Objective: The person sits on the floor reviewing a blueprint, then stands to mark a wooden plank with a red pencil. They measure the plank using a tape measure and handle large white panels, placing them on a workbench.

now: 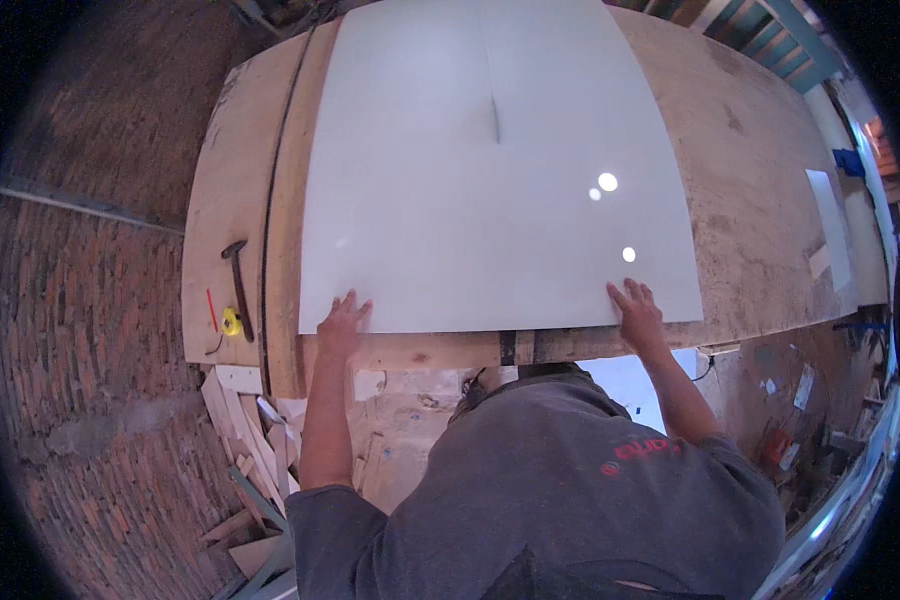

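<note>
A large glossy white sheet [480, 225] lies flat on a wooden worktable [750, 187], its near edge close to the table's front edge. My left hand [341, 322] rests on the sheet's near left corner with its fingers apart. Near the right corner, my right hand [636, 311] lies on the same edge, fingers spread and palm down. Neither hand is closed around anything. A dark slit or line [496, 124] shows in the sheet's upper middle, and bright spots of reflected light lie on its right half.
Left on the table are a hammer [241, 292], a yellow tape measure [230, 321] and a red pencil-like stick [211, 309], beside a long wooden strip [291, 225]. Wood offcuts [251, 442] are piled below left. A narrow white strip [829, 229] lies at right. A brick wall [105, 315] stands left.
</note>
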{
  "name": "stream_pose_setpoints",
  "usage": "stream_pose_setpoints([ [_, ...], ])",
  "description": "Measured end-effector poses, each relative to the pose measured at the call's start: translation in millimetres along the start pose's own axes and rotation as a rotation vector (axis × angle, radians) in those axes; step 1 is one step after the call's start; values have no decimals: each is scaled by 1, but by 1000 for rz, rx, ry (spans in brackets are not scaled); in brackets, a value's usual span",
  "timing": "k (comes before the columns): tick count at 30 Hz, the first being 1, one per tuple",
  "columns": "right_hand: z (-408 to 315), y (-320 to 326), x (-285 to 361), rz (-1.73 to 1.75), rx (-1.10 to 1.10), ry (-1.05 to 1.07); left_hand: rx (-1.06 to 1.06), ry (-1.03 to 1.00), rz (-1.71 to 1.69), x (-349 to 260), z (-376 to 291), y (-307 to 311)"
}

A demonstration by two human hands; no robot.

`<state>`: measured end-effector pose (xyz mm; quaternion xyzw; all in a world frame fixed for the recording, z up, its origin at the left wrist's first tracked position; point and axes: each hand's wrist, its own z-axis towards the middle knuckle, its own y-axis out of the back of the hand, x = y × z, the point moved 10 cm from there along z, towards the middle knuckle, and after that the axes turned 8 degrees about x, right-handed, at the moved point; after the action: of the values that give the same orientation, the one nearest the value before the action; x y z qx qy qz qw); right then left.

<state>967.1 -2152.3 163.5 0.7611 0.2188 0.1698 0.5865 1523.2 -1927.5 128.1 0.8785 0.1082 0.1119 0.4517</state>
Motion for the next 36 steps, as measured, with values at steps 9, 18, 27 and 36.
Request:
stream_pose_setpoints([
  [9, 55, 20, -8, 11, -105, 31, 25, 5, -10, 5, 49, 33],
  [18, 111, 23, -19, 43, 46, -57, 10, 23, 5, 2, 87, 72],
  [27, 172, 35, -29, 24, 37, -64, -79, 10, -19, 20, 149, 88],
  [36, 219, 41, -39, 29, 140, -125, -18, 58, 68, 21, 192, 115],
])
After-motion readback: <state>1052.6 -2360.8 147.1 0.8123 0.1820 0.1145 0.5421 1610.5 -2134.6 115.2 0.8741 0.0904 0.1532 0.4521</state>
